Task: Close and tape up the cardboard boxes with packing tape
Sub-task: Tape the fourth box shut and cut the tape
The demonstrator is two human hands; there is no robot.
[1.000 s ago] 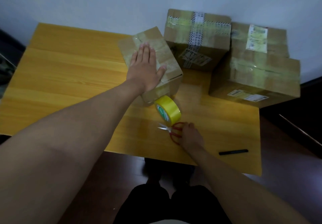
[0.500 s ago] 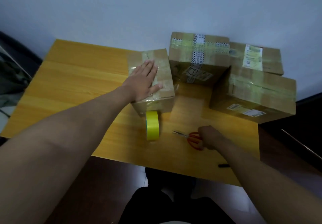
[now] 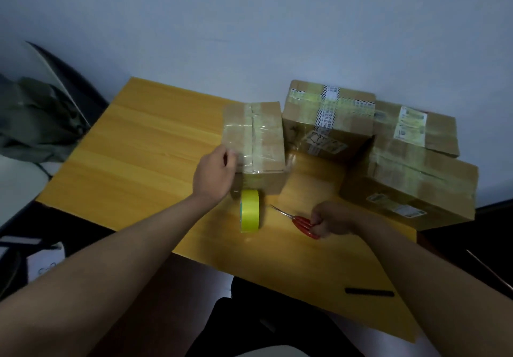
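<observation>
**Hands at small box and scissors**

Left hand [image 3: 215, 175] reaches forward with the arm extended, fingers curled over the near left corner of the small taped box [image 3: 254, 137], gripping its edge. Right hand [image 3: 331, 222] is fisted around the red handles of the scissors [image 3: 298, 222], blades pointing left and lying low over the table [image 3: 144, 145]. The yellow tape roll [image 3: 249, 213] stands on edge just in front of the small box, between the hands. Three larger taped boxes [image 3: 327, 118] sit behind, to the right.
</observation>
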